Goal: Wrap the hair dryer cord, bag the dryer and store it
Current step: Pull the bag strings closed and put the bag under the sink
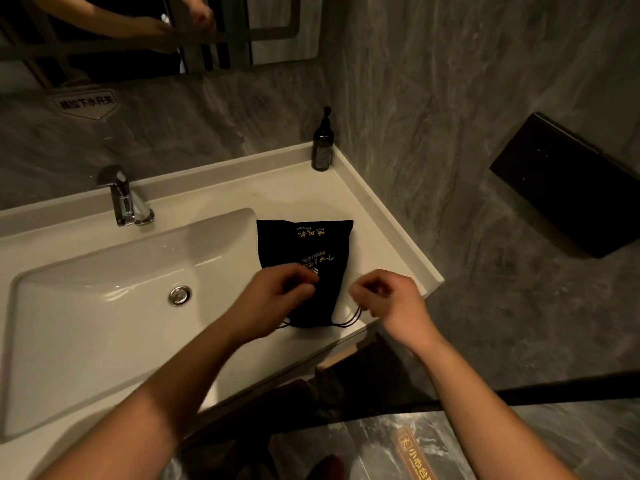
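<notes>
A black drawstring bag (304, 244) with gold lettering lies flat on the white counter (367, 216) to the right of the sink basin, its gathered mouth toward me. My left hand (273, 299) rests on the bag's near end, fingers curled and pinching near the mouth. My right hand (388, 299) is just right of the bag with its fingers closed on the black drawstring (349, 320), which runs taut from the bag's mouth. The hair dryer and its cord are not visible; they may be inside the bag.
A white sink basin (104, 306) with a chrome drain and a chrome faucet (123, 199) fills the left. A dark pump bottle (322, 147) stands in the counter's back corner. A black box (568, 185) hangs on the grey wall at right. A mirror is above.
</notes>
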Demonstrator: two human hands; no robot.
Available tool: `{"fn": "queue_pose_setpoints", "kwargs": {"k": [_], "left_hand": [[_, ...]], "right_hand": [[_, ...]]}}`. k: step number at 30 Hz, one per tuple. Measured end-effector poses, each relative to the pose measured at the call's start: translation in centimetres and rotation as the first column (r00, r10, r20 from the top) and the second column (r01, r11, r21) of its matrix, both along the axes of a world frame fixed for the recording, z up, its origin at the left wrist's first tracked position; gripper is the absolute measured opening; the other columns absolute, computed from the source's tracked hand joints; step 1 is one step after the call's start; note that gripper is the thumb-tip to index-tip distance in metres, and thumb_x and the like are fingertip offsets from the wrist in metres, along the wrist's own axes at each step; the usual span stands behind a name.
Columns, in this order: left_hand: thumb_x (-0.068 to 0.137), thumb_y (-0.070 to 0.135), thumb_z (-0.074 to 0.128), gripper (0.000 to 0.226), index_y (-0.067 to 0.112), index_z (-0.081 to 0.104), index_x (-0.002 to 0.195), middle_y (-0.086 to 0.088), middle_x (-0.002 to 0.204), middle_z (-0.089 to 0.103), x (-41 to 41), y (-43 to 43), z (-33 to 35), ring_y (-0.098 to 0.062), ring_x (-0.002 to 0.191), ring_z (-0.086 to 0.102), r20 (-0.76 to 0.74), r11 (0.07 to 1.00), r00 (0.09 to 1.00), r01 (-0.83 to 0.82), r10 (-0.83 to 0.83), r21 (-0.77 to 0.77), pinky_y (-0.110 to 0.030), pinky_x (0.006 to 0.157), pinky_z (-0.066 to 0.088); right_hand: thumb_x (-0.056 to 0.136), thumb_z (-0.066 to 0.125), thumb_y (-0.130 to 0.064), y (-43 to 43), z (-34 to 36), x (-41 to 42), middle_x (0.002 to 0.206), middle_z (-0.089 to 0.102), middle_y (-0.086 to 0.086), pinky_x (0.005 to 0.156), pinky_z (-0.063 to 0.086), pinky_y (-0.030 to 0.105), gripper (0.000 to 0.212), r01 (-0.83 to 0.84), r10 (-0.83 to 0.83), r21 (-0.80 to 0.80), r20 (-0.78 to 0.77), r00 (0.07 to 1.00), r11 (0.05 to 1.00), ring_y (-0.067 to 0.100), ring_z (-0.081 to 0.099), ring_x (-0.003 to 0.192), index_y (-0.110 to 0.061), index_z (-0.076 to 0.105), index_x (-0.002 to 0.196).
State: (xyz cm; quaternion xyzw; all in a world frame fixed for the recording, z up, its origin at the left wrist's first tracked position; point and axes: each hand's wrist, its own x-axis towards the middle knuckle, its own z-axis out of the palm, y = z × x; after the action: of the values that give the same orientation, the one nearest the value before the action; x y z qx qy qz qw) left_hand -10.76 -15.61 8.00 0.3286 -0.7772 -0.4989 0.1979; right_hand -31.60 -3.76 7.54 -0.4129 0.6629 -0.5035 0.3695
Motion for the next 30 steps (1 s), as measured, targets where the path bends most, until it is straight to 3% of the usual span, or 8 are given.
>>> {"fn": "queue_pose_setpoints", "kwargs": {"k": [3,6,12,16,18,22,25,30], "left_hand": [[0.092,0.024,0.067,0.034,0.029,0.063,0.125,-0.002,0.094,0.071,-2.6,-0.1,0.4,-0.012,0.083,0.069,-0.059,0.975,0.983,0.18,-0.174,0.13,-0.024,0.072,0.056],[0.092,0.023,0.066,0.031,0.031,0.067,0.122,0.003,0.106,0.074,-3.3,-0.6,0.4,-0.017,0.092,0.071,-0.149,0.964,0.975,0.192,-0.166,0.186,-0.027,0.074,0.058],[0.095,0.026,0.063,0.016,0.03,0.07,0.081,0.008,0.067,0.065,-3.9,-2.2,0.7,-0.004,0.061,0.06,-0.127,0.992,0.992,0.032,-0.016,0.125,-0.019,0.06,0.051],[0.095,0.024,0.063,0.019,0.016,0.069,0.079,0.001,0.062,0.059,-4.0,-4.7,2.1,-0.012,0.059,0.056,-0.188,0.973,0.982,0.028,0.016,0.23,-0.024,0.059,0.049],[0.096,0.021,0.063,0.017,0.008,0.071,0.087,-0.003,0.062,0.057,-4.5,-6.1,3.0,-0.014,0.058,0.053,-0.236,0.948,0.97,0.024,0.055,0.317,-0.023,0.058,0.048],[0.097,0.012,0.06,0.017,-0.003,0.069,0.098,-0.003,0.067,0.058,-6.0,-9.4,3.7,-0.014,0.059,0.053,-0.273,0.885,0.949,-0.012,0.158,0.466,-0.023,0.057,0.048],[0.097,0.01,0.059,0.022,-0.011,0.066,0.103,-0.006,0.07,0.053,-6.9,-12.0,2.4,-0.014,0.058,0.049,-0.202,0.87,0.946,-0.132,0.254,0.476,-0.022,0.055,0.046],[0.094,0.02,0.062,0.029,-0.008,0.064,0.087,-0.015,0.073,0.06,-6.5,-15.8,-3.6,-0.024,0.063,0.055,0.156,0.975,0.97,-0.202,0.186,0.088,-0.033,0.063,0.046]], "right_hand": [[0.094,0.075,-0.009,-2.0,1.7,2.2,0.074,0.078,-0.003,0.063,0.051,0.018,0.016,-0.078,0.078,-0.063,-0.007,0.997,0.995,0.007,0.07,0.067,-0.024,0.078,0.088],[0.087,0.083,-0.015,-3.1,2.3,2.7,0.073,0.074,-0.005,0.064,0.055,0.024,0.017,0.016,-0.023,-0.08,-0.088,0.996,0.997,0.012,0.07,0.069,-0.024,0.069,0.084],[0.103,0.059,-0.031,-3.7,0.8,1.4,0.079,0.076,-0.006,0.06,0.049,0.016,0.018,0.154,-0.15,-0.094,0.046,0.988,0.984,0.002,0.069,0.069,-0.025,0.073,0.093],[0.101,0.068,-0.029,-3.1,-3.7,0.6,0.131,0.07,-0.002,0.098,0.049,0.025,0.037,-0.012,0.019,0.164,-0.042,0.999,0.986,0.006,0.064,0.116,-0.016,0.064,0.135],[0.094,0.077,-0.034,-3.2,-5.9,1.9,0.143,0.062,-0.008,0.106,0.044,0.019,0.058,-0.182,0.168,0.244,0.079,0.983,0.952,0.004,0.057,0.13,-0.018,0.057,0.146],[0.094,0.077,-0.026,-4.7,-8.8,4.7,0.101,0.076,-0.006,0.083,0.051,0.017,0.023,-0.199,0.179,0.234,0.102,0.978,0.952,0.001,0.07,0.092,-0.009,0.073,0.108],[0.102,0.066,-0.021,-4.8,-9.8,5.2,0.081,0.061,0.008,0.07,0.046,0.023,0.027,-0.037,0.012,0.215,0.117,0.993,0.976,0.008,0.058,0.071,-0.002,0.058,0.085],[0.101,0.065,-0.005,-2.2,-10.7,5.6,0.077,0.054,0.004,0.07,0.045,0.019,0.02,0.381,-0.395,0.173,0.058,0.917,0.908,0.003,0.051,0.068,-0.007,0.061,0.082]]}}
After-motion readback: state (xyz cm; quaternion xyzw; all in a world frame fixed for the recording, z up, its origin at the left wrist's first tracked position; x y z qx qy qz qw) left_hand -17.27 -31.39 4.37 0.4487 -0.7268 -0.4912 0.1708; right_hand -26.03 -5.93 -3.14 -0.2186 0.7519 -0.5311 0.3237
